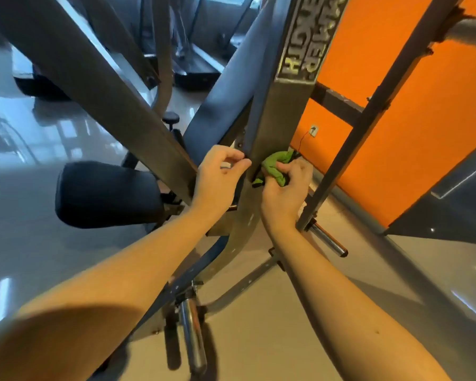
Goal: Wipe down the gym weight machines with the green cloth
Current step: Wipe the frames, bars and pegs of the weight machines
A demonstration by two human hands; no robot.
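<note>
The cloth is bright green, crumpled into a wad, with one end trailing down toward a dark edge beside the post. It sits against the lower right side of this grey steel post, which carries a worn label with yellowish letters higher up.

The right hand is curled tight around the cloth, fingers folded over it, pressing it to the post. The left hand holds nothing; its fingers are loosely bent, narrow, with the fingertips at the post's left edge where a slanted beam meets it. Whether they actually touch the metal is hard to tell.

A black pad sticks out left of the beams. Two chrome pegs project low on the frame. An orange wall stands behind, with a socket near the floor.

Much of the cloth is hidden inside the fist. The label's top is cut off by the frame, and the background machines are blurred.
</note>
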